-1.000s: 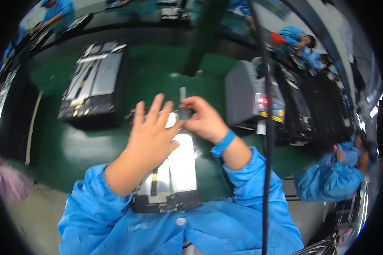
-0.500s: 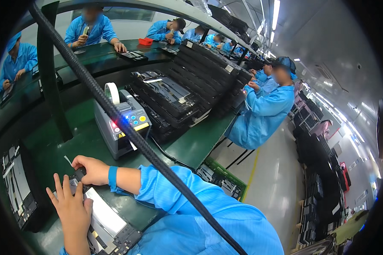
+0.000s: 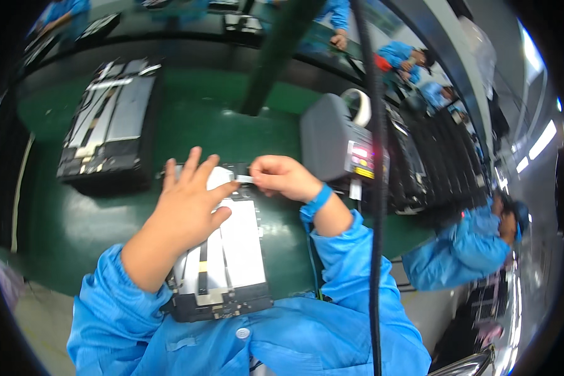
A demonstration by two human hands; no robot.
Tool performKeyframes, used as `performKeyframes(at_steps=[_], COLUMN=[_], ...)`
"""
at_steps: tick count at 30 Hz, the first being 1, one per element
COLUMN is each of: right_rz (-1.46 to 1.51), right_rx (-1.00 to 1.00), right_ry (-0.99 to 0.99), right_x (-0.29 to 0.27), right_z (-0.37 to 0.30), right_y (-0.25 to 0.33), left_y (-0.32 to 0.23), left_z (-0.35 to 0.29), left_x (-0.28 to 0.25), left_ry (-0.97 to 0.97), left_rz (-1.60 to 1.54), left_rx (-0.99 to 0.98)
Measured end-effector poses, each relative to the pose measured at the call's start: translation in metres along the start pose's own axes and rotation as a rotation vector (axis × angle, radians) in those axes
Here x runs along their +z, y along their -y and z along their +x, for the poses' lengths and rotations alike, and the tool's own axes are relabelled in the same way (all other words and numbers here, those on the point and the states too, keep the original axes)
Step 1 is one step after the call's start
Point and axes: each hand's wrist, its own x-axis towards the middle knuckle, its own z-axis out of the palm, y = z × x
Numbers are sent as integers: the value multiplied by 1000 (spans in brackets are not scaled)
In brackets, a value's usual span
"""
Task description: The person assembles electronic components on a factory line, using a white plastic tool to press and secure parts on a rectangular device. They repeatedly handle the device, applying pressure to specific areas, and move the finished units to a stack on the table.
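In front of my body lies an opened tablet-like device (image 3: pixel 243 241), with silver-white panels, dark ribbon strips and a black board along its near edge. My left hand (image 3: pixel 185 203) rests over its upper left part, fingers spread, one fingertip close to a short white tape strip (image 3: pixel 245 179). That strip crosses the device's far end. My right hand (image 3: pixel 286 178) pinches the strip's right end between thumb and fingers. A blue band (image 3: pixel 320 198) circles my right wrist. The spot under my left palm is hidden.
A grey tape dispenser (image 3: pixel 326 135) carrying a white roll (image 3: pixel 361 108) stands beyond my right hand. Similar devices form a stack (image 3: pixel 116 119) at left. Dark trays (image 3: pixel 442 150) are piled at right. A black braided cable (image 3: pixel 376 263) hangs across the view. Co-workers sit around the green table (image 3: pixel 194 100).
The view has swung left and down, so the device now sits near the middle. My right hand holds the strip level across the device's far end; before, a strip stuck up beside that hand.
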Motion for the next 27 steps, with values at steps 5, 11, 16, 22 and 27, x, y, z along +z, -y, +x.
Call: performKeyframes(at_steps=[5, 11, 16, 22, 27], right_rz=[-493, -842, -876, -927, -922], right_rx=[-28, -1, 61, 106, 124], right_ry=[76, 201, 226, 252, 229], right_x=[1, 3, 3, 4, 5], right_z=[6, 17, 22, 26, 27], right_y=[16, 40, 44, 51, 50], left_y=[4, 8, 7, -5, -6], left_z=[1, 3, 6, 15, 19], left_x=[4, 10, 11, 12, 16], left_ry=[-13, -44, -69, -106, -90], left_rz=[-48, -86, -106, -147, -131], left_rx=[-24, -54, -84, -223, -266])
